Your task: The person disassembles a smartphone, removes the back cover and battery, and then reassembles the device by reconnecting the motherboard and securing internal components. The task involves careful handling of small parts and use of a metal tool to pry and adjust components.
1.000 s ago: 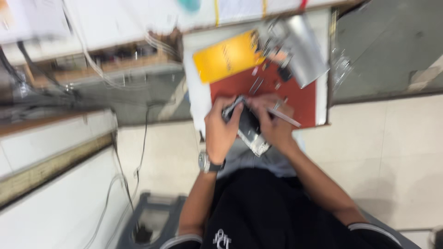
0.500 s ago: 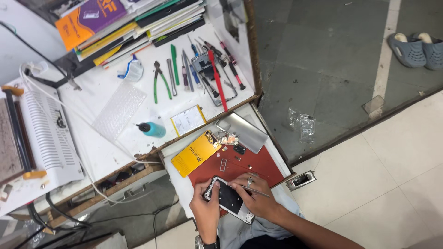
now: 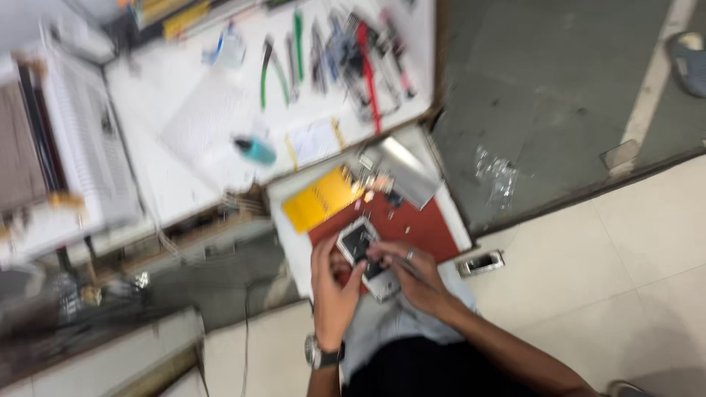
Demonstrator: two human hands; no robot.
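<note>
The picture is motion-blurred. My left hand point(image 3: 332, 288), with a watch on its wrist, grips the near side of an opened phone point(image 3: 365, 254) that lies over a dark red mat point(image 3: 423, 224). My right hand point(image 3: 413, 273) rests on the phone's right side with a thin dark tool pinched in the fingers, its shaft pointing down-right. The phone's inner parts face up. What the tool's tip touches is too blurred to tell.
A yellow box point(image 3: 318, 200) and a silver tray point(image 3: 408, 170) sit beyond the mat. The white table point(image 3: 198, 125) farther off carries a teal bottle point(image 3: 256, 151), green pliers point(image 3: 271, 70) and several hand tools. Grey floor lies to the right, pale tiles below.
The view has swung and shifted; the bench now sits higher and blurred. Both hands stay on the phone over the red mat, with the tool still in the right hand.
</note>
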